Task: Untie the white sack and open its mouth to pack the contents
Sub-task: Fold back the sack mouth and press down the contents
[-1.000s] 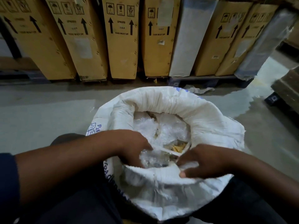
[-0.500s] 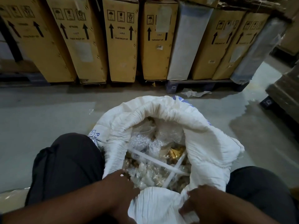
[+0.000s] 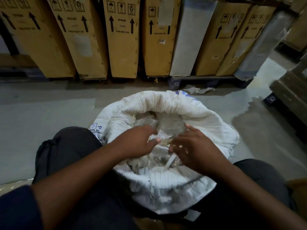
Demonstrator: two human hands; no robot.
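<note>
A white woven sack [image 3: 207, 123] with blue print stands between my knees, its mouth rolled down and wide open. Inside lie clear plastic packets [image 3: 167, 125] of small items, and a white strap [image 3: 170, 161] crosses them. My left hand [image 3: 137, 141] reaches into the mouth from the left, thumb and fingers pinching at the strap's end. Over the right side of the opening my right hand [image 3: 196, 150] has its fingers spread and touches the strap and plastic. Both hands are blurred, so the exact grip is unclear.
Tall cardboard boxes [image 3: 123, 39] with arrow marks lean in a row behind the sack, some on a dark pallet [image 3: 207, 80]. A torn scrap of paper [image 3: 197, 89] lies on the grey floor. More stacked cartons [image 3: 292, 90] stand at the right.
Both hands have moved up from the sack's near rim into its mouth, onto the strap and plastic. The view has tilted down slightly.
</note>
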